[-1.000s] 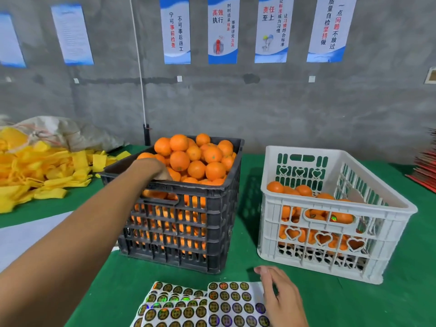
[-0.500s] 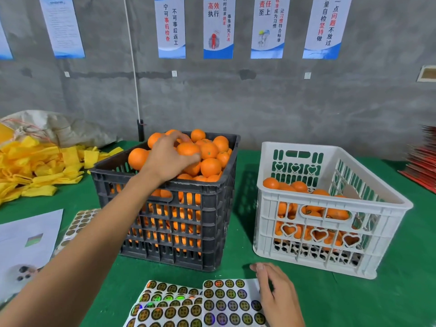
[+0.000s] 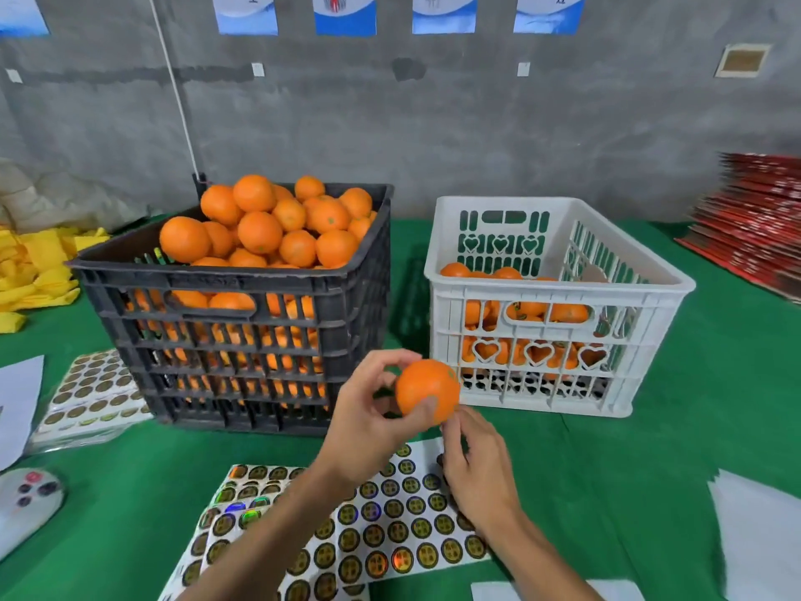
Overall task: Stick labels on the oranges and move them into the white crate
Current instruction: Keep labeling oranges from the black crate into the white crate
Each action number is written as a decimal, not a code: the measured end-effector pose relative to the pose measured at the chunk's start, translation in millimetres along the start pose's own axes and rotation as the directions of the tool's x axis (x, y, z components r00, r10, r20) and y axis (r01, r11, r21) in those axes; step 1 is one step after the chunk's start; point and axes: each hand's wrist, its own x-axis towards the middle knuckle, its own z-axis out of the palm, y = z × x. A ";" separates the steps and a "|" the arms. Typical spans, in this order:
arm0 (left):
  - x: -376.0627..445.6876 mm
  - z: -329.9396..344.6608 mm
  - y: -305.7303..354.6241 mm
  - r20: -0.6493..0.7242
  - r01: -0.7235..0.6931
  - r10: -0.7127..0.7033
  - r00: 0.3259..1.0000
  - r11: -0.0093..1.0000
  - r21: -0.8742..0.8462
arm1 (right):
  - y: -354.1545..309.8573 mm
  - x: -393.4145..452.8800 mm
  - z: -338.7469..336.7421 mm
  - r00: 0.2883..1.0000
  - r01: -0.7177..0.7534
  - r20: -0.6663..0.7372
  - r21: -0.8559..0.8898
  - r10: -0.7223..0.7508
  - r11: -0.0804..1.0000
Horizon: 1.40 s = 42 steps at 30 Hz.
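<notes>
While the left hand (image 3: 368, 416) cups the orange (image 3: 427, 391) just before the white crate (image 3: 559, 292), the right hand's (image 3: 479, 464) pinched fingertips should, I'd say, press the label flat on its underside.

Even, soft light; black crate (image 3: 242, 305) shadows the green cloth (image 3: 693, 427); edges bowed and blurred

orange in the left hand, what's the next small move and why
Probably press the label down with the right hand. The left hand grips the round orange fruit above the sheets of round gold stickers, and the right fingers touch its lower edge. I cannot tell if a sticker is on yet. Once it is, the orange goes into the white plastic crate.
</notes>
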 end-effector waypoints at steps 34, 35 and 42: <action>-30.5 21.2 -55.7 -0.326 0.303 -0.299 0.897 0.952 -0.038 | 24.7 1.3 -31.1 0.896 0.319 0.425 -0.418 -0.127 0.850; -30.2 21.3 -55.8 -0.318 0.308 -0.303 0.898 0.951 -0.034 | 25.9 1.0 -30.6 0.905 0.294 0.407 -0.390 -0.123 0.873; -29.6 21.0 -58.0 -0.254 0.341 -0.327 0.910 0.940 0.012 | 25.3 5.7 -27.9 0.989 -0.069 0.128 -0.076 0.078 0.995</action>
